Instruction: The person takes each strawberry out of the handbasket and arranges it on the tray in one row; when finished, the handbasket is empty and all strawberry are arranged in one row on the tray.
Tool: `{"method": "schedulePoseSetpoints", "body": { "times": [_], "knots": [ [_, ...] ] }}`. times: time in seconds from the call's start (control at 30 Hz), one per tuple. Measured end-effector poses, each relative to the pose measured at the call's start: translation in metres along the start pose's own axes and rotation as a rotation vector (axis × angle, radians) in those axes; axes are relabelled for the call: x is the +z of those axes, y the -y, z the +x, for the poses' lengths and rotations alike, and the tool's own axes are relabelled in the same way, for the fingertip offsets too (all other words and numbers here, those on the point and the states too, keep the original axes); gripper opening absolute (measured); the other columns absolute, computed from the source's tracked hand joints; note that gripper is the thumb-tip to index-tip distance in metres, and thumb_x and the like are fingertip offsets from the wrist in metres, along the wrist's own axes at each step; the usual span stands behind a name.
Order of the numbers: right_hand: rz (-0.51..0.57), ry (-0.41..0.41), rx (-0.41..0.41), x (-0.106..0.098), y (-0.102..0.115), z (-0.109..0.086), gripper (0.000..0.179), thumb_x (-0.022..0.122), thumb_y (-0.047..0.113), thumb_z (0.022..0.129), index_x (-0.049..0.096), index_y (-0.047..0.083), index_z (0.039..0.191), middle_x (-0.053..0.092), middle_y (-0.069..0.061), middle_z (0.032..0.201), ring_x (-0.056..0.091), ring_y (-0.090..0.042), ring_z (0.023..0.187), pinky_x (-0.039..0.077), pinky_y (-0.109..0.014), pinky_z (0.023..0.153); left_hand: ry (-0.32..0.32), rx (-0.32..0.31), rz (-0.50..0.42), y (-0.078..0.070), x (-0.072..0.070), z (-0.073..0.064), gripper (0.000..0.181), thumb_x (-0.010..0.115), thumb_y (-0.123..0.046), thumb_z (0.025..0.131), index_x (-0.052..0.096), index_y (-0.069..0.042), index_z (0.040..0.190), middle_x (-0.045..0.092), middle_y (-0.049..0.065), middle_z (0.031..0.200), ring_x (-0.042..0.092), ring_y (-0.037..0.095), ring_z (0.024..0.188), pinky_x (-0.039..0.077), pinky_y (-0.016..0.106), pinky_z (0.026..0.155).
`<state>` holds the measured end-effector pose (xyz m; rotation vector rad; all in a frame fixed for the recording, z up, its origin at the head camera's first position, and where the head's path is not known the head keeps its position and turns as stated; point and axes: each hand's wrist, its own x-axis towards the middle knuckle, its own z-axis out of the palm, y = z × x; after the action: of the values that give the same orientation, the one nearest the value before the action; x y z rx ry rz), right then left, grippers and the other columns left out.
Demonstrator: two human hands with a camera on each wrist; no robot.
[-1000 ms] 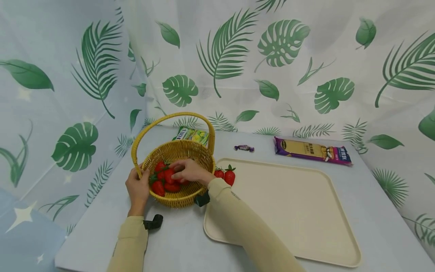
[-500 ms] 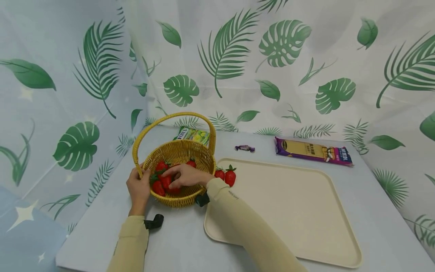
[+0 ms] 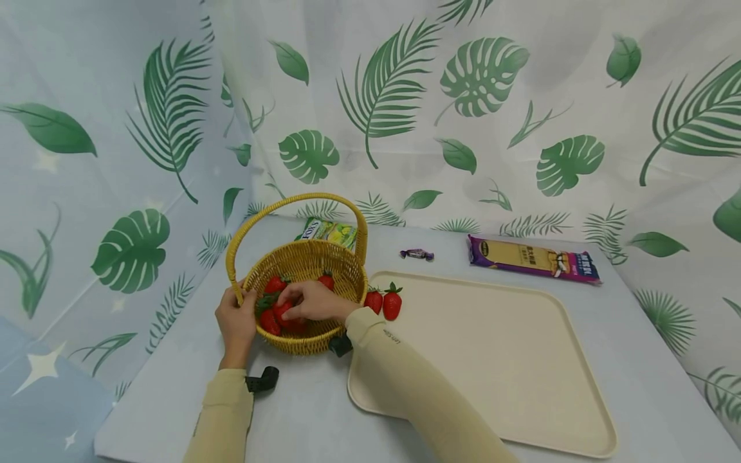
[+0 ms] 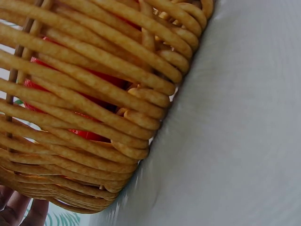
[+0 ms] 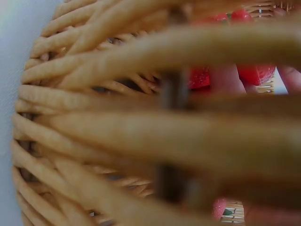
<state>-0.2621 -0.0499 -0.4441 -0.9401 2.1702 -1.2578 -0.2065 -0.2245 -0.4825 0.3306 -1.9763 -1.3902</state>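
A yellow wicker basket (image 3: 312, 257) with a tall arched handle stands at the left of the table, holding several red strawberries (image 3: 274, 284). My left hand (image 3: 236, 320) grips its left side at the foot of the handle; in the left wrist view, fingertips (image 4: 19, 209) show under the weave. Inside the basket, my right hand (image 3: 315, 301) pinches a strawberry (image 3: 282, 312) between thumb and fingers, among the others. The right wrist view is mostly blocked by wicker, with fingers (image 5: 225, 79) beside red fruit beyond it.
A beige tray (image 3: 480, 360) lies to the right, with two strawberries (image 3: 392, 305) at its upper left corner. Behind are a green Fox's packet (image 3: 332, 231), a purple wrapped candy (image 3: 417, 254) and a long purple-and-gold packet (image 3: 532, 258).
My right hand has shifted slightly within the basket and its fingers have closed on a strawberry. Another strawberry at the basket's back has come into view. The left hand stays in place.
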Motion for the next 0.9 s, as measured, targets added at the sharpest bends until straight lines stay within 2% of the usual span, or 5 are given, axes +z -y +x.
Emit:
{"method": "schedulePoseSetpoints", "body": {
  "times": [0.27,0.47,0.57,0.73,0.9],
  "knots": [
    [0.018,-0.036,-0.01,-0.001,0.004,-0.003,0.016,0.07,-0.001,0.085,0.068,0.008,0.099,0.067,-0.007,0.088,0.065,-0.022,0.067,0.055,-0.033,0.065,-0.007,0.002,0.007,-0.002,0.0,0.0,0.013,0.062,-0.007,0.091,0.057,0.001,0.081,0.066,0.018,0.122,0.058,0.032,0.115,0.037,0.019,0.084],
    [-0.041,-0.042,-0.068,-0.003,0.005,-0.009,0.031,0.067,0.001,0.087,0.072,0.016,0.114,0.068,0.004,0.106,0.052,-0.007,0.07,0.045,-0.021,0.062,-0.004,0.002,-0.001,-0.001,-0.001,-0.001,0.013,0.062,-0.006,0.091,0.057,0.002,0.081,0.066,0.019,0.121,0.058,0.033,0.116,0.037,0.018,0.085],
    [-0.055,-0.039,-0.103,-0.005,0.008,-0.017,0.036,0.065,0.001,0.089,0.069,0.016,0.121,0.066,0.004,0.116,0.048,-0.008,0.068,0.041,-0.021,0.061,-0.003,0.005,-0.002,0.0,-0.001,-0.002,0.013,0.062,-0.006,0.091,0.058,0.002,0.082,0.066,0.019,0.121,0.058,0.033,0.115,0.037,0.018,0.083],
    [-0.046,-0.112,-0.148,-0.009,0.009,-0.032,0.035,0.063,0.0,0.09,0.067,0.013,0.122,0.064,-0.001,0.121,0.055,-0.01,0.078,0.047,-0.022,0.07,-0.006,0.009,-0.004,0.0,0.0,-0.001,0.013,0.062,-0.006,0.092,0.057,0.002,0.082,0.066,0.019,0.121,0.058,0.033,0.115,0.036,0.019,0.082],
    [-0.027,-0.193,-0.107,-0.015,0.011,-0.049,0.032,0.064,0.006,0.091,0.066,0.016,0.121,0.061,0.001,0.123,0.059,-0.013,0.094,0.049,-0.026,0.08,-0.012,0.009,0.002,0.0,0.0,-0.001,0.012,0.062,-0.006,0.092,0.057,0.001,0.083,0.065,0.02,0.122,0.059,0.035,0.113,0.037,0.023,0.079]
  ]
}}
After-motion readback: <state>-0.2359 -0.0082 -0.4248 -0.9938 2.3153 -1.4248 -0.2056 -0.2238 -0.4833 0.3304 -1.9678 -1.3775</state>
